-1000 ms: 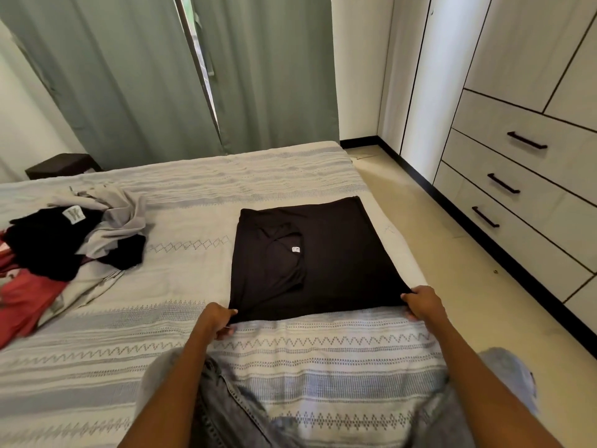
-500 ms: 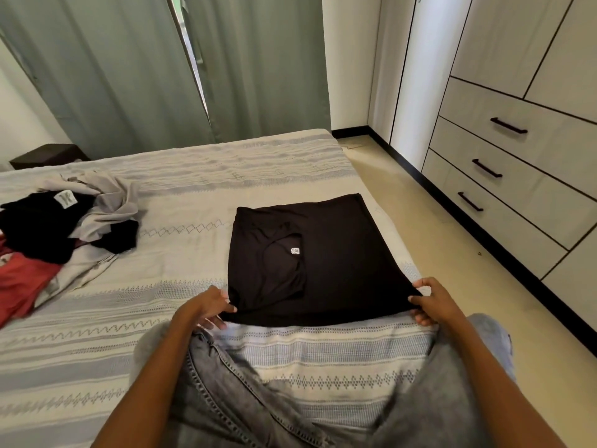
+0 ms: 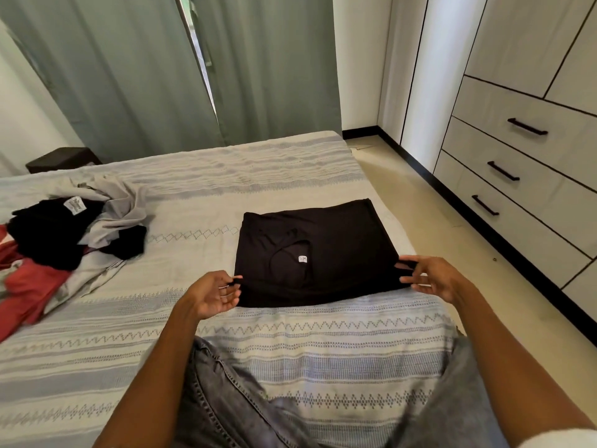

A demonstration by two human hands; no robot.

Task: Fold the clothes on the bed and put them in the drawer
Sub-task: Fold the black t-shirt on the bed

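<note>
A black shirt (image 3: pixel 326 250), folded into a rectangle with its white neck label facing up, lies on the striped bed (image 3: pixel 290 337) near the right edge. My left hand (image 3: pixel 214 294) is turned palm up and pinches the shirt's near-left corner. My right hand (image 3: pixel 434 278) pinches the near-right corner, and the near edge is raised slightly off the bedcover. A loose pile of clothes (image 3: pixel 64 234) in black, grey and red sits at the bed's left side. The drawers (image 3: pixel 517 176) with black bar handles stand shut in the wardrobe on the right.
A strip of beige floor (image 3: pixel 452 240) runs between the bed and the wardrobe. Green curtains (image 3: pixel 161 69) hang behind the bed. A dark bedside box (image 3: pixel 63 158) stands at the far left. My knees in grey jeans (image 3: pixel 232 402) rest on the bed's near edge.
Both hands have turned and shifted their hold from pressing on the shirt's near corners to pinching them, and the near edge has come up a little. The view has drifted slightly.
</note>
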